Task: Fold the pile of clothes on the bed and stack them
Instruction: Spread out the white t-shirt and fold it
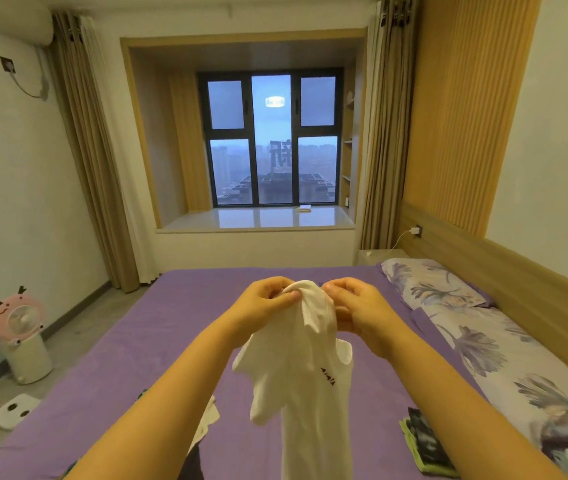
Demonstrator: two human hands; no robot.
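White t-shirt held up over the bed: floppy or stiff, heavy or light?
Likely floppy: the white cotton t-shirt hangs in loose folds from the left hand and right hand. Probably light, since fingertip pinches hold it. Unlikely to slip; the cloth bunches in the grip.

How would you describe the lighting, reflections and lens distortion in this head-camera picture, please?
Head view: dim, even indoor light against a bluish dusk window, with a ceiling lamp reflected in its glass; wide-angle bending of the curtains and headboard; the left hand, right hand and white shirt look slightly soft.
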